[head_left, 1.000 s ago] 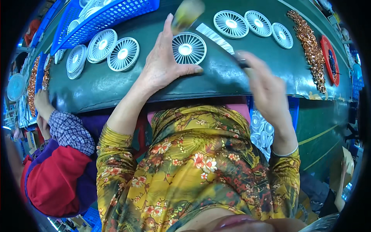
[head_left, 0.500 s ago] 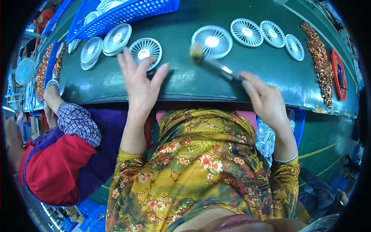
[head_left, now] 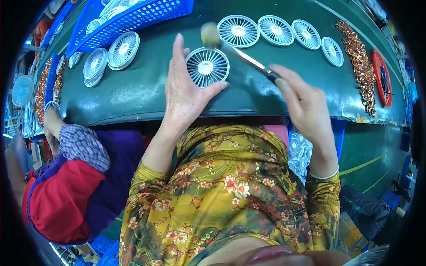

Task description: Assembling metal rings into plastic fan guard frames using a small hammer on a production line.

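Two hands work over one round white plastic fan grille [head_left: 207, 66], which lies flat on the dark green table [head_left: 133, 95] just ahead of the person's chest. The left hand [head_left: 186, 91] lies open and spread, palm down, with its fingers along the grille's left edge and the thumb reaching to its lower right rim, so the grille sits cradled between thumb and fingers rather than pinched. The right hand [head_left: 301, 104] has its grip pressed together on the dark handle of a slim brush with a metal shaft [head_left: 248, 58]; the shaft runs up and left to a blurred yellowish brush head [head_left: 210, 34] hanging just above the grille's upper rim, not clearly touching it.

Done well, this step probably calls for keeping the left hand flat and steady so the grille cannot slide, and for bringing the brush head down lightly onto the hub or ribs, working with the wrist rather than the whole arm.

Four more white grilles [head_left: 284, 31] lie in a row beyond, well apart from the hands. A blue plastic basket [head_left: 133, 17] of grilles stands at upper left, and a heap of coppery rings [head_left: 357, 62] lies at right. Another person's red sleeve [head_left: 66, 195] shows at lower left.
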A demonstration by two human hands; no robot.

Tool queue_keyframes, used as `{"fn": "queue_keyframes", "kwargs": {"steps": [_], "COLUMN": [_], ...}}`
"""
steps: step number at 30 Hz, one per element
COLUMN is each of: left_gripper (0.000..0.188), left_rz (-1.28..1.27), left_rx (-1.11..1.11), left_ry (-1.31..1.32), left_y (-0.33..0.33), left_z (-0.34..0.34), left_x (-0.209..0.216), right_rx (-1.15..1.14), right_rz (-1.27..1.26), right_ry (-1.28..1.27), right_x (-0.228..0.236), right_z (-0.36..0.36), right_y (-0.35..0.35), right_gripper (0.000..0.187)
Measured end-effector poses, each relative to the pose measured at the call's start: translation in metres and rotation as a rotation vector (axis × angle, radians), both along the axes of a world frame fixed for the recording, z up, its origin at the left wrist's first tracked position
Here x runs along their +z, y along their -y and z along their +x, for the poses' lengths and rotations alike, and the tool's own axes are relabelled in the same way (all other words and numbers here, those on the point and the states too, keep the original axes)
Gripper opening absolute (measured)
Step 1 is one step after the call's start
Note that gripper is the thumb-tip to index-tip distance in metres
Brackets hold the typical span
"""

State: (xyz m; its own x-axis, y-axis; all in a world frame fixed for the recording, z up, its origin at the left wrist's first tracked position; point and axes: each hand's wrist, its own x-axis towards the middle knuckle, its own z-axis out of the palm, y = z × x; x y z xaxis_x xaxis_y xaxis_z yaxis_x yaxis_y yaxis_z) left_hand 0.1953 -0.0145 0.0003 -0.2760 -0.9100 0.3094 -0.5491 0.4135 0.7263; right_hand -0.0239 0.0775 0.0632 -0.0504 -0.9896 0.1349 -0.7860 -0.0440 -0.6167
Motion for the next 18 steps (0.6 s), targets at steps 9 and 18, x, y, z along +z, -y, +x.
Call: {"fn": "queue_keyframes", "kwargs": {"steps": [9,18], "left_gripper": [0.101,0.096], "left_rz": [-0.025,-0.250], "left_rx": [-0.039,-0.409], "left_ry": [-0.019,0.540], "left_y": [0.003,0.035], "left_z": [0.001,-0.072], "left_x": [0.001,0.011], "right_rx": [0.069,-0.313], "right_rz": [0.094,-0.199], "right_ry": [-0.088,-0.329], "right_x": [-0.009,-0.043], "right_z": [-0.015,-0.159], "right_y": [-0.007,-0.003], "right_gripper": [0.036,0.032]}}
